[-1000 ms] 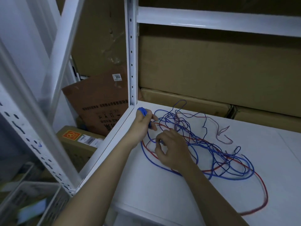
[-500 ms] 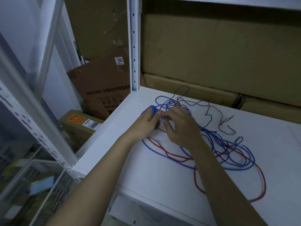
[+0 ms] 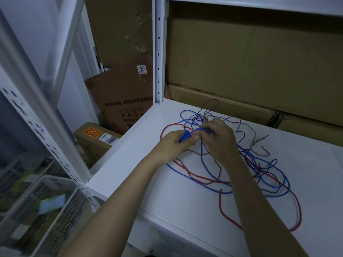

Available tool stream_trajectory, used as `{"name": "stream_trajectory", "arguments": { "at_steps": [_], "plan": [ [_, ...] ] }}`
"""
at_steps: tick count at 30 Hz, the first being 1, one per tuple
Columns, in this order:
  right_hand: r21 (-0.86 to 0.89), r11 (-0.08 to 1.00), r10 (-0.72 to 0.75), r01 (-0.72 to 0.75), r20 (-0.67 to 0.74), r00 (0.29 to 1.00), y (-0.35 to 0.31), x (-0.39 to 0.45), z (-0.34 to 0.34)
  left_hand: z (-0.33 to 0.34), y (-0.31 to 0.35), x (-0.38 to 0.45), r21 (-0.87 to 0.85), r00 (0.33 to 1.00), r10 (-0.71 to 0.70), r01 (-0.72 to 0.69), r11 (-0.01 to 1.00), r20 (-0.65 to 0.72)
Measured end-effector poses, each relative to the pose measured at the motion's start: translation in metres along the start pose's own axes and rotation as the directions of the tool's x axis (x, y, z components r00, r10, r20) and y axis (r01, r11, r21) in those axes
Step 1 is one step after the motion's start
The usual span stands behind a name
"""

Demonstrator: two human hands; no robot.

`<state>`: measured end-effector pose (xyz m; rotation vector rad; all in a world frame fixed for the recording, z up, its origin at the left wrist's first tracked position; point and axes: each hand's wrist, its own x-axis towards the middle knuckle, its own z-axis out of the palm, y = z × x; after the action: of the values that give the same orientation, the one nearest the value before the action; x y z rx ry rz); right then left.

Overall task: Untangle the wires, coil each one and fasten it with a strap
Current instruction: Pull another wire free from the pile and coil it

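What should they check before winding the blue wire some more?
1. Left hand grips the small blue bundle: ok.
2. Right hand pinches the blue wire next to the bundle: ok.
3. Blue wire free of the red wire: not ok, they cross in many places in the tangle on the white shelf.
4. Loose end of the blue wire found: cannot tell.
5. Strap ready nearby: cannot tell, none shows.
6. Wires all on the shelf: ok.
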<state>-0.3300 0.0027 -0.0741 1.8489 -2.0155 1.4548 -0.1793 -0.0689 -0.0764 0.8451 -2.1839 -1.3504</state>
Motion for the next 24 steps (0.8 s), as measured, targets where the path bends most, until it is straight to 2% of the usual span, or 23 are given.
{"name": "stream_trajectory", "arguments": {
  "at_steps": [5, 9, 13, 17, 20, 24],
  "plan": [
    [0.077, 0.997, -0.009, 0.003, 0.077, 0.997, 0.0, 0.006, 0.007, -0.002, 0.0, 0.001, -0.051, 0.998, -0.024, 0.022, 0.998, -0.058],
    [0.135, 0.989, 0.052, -0.065, 0.1, 0.994, 0.003, 0.004, 0.013, -0.004, 0.005, 0.004, -0.299, 0.999, -0.021, 0.005, 0.954, -0.049],
    [0.172, 0.954, 0.228, -0.244, 0.107, 0.968, 0.009, 0.004, 0.017, -0.008, 0.009, 0.01, -0.431, 0.994, -0.078, 0.039, 0.902, -0.074],
    [0.146, 0.915, 0.365, -0.375, 0.093, 0.926, 0.017, 0.007, 0.02, -0.01, 0.006, 0.012, -0.443, 0.995, -0.078, 0.039, 0.896, -0.07],
    [0.07, 0.93, 0.352, -0.361, 0.113, 0.929, 0.018, 0.004, 0.023, -0.008, 0.005, 0.014, -0.446, 0.993, -0.078, 0.029, 0.894, -0.091],
    [0.255, 0.913, 0.28, -0.317, 0.172, 0.945, 0.026, 0.0, 0.021, -0.006, 0.004, 0.021, -0.496, 0.982, -0.126, 0.042, 0.867, -0.139]
  ]
}}
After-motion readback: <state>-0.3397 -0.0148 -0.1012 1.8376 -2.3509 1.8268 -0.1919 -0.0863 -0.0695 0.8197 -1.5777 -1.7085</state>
